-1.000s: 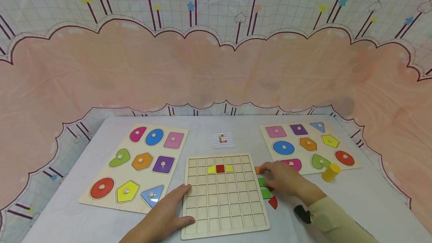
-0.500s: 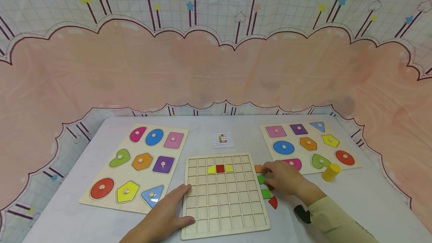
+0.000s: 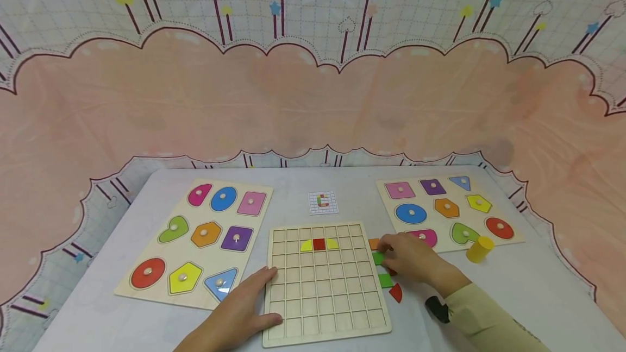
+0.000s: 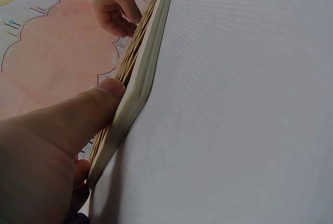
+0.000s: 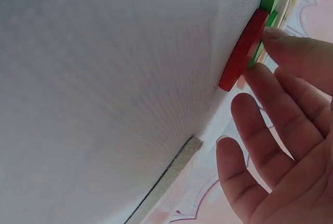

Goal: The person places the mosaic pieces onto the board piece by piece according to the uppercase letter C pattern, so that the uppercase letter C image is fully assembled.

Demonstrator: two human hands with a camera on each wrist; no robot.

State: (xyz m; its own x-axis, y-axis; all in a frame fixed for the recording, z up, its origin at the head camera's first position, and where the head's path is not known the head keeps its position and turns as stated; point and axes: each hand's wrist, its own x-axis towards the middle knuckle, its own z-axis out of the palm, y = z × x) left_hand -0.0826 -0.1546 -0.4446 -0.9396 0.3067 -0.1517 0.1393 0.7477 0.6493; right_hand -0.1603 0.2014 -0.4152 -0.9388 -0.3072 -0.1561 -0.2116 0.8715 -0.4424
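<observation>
A wooden grid board [image 3: 318, 289] lies at the centre of the table. In its second row sit a red square tile [image 3: 319, 244] and two yellow quarter-round tiles, one on each side. My left hand [image 3: 239, 306] rests against the board's left edge, its thumb and fingers at the rim. Beside the right edge my right hand [image 3: 413, 257] pinches a green tile [image 3: 378, 258] between thumb and forefinger; the other fingers are loosely bent. A red curved tile [image 5: 243, 52] lies under that hand, mostly hidden in the head view.
An orange tile [image 3: 374, 244], another green tile [image 3: 385, 281] and a red quarter-round tile [image 3: 396, 293] lie along the board's right side. Knobbed shape puzzles stand left [image 3: 195, 254] and right [image 3: 462, 186]. A pattern card [image 3: 323, 203] lies behind the board, a yellow cylinder [image 3: 480, 250] at right.
The right hand's fingers have drawn back slightly from the orange tile, and the green tile has shifted a little away from me. The left hand and the board have stayed put.
</observation>
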